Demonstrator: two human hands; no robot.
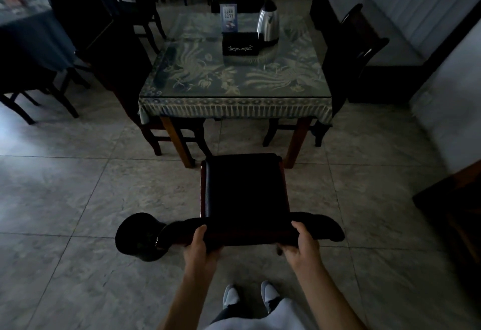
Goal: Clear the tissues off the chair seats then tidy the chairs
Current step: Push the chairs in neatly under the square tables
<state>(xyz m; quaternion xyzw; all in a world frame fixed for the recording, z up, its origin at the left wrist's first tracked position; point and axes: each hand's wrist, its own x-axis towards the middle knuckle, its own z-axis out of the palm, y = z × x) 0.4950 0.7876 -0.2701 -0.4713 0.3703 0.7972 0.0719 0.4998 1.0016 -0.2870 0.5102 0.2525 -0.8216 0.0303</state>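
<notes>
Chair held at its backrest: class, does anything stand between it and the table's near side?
Nothing visible: bare floor separates the chair from the table. The black bin stands off its left.

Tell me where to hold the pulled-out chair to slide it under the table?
Hold the chair by its curved top rail, from behind, as the left hand and right hand do now, one each side of centre. The rail sits nearest you and the seat faces the table, so a straight push should work.
</notes>
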